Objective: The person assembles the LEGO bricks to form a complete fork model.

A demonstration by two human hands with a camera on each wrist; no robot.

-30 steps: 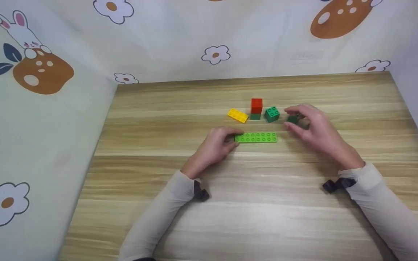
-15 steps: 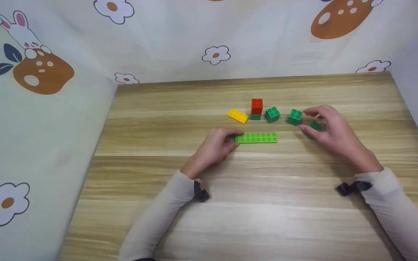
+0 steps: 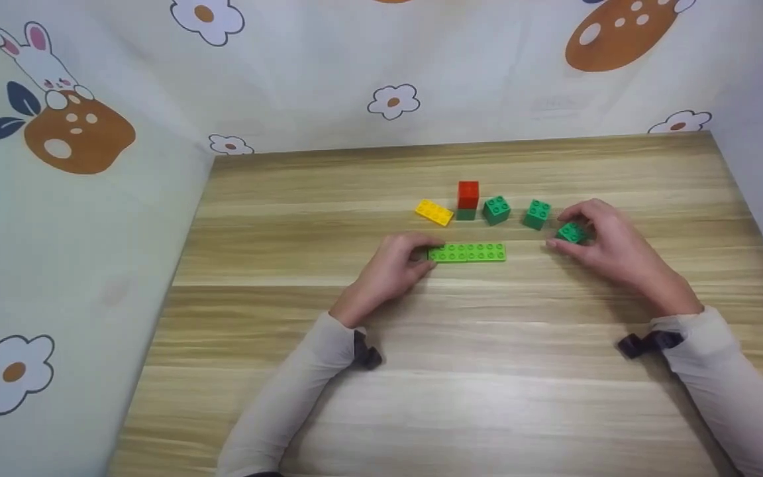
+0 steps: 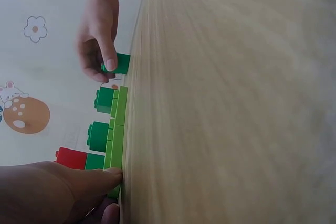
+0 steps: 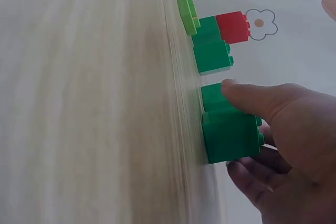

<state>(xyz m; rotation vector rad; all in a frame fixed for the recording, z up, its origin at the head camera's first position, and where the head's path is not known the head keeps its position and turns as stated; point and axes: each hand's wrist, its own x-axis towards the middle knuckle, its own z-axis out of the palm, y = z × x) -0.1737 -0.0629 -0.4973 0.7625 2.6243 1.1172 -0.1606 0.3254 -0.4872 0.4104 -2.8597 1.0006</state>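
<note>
Two lime-green studded plates (image 3: 481,252) lie end to end in a row on the table. My left hand (image 3: 391,266) pinches the row's left end between thumb and fingers; the left wrist view shows the thumb on the lime side (image 4: 119,140). At the right, my right hand (image 3: 610,248) stands around a green block (image 3: 570,232), thumb in front and fingers behind. A small gap shows between the fingertips and that block. In the right wrist view, the block (image 5: 231,136) sits between thumb and fingers, and the thumb overlaps another green block (image 5: 211,97).
Behind the lime row stand a yellow plate (image 3: 434,212), a red block (image 3: 468,194) on a green one (image 3: 466,214), and two separate green blocks, one (image 3: 497,211) beside the stack and another (image 3: 537,214) farther right. A patterned wall covering (image 3: 302,86) borders the wooden table (image 3: 421,397).
My right hand has moved right, from one green block to the rightmost one. That rightmost block has shifted slightly left since half a second ago. My left hand has stayed put.
</note>
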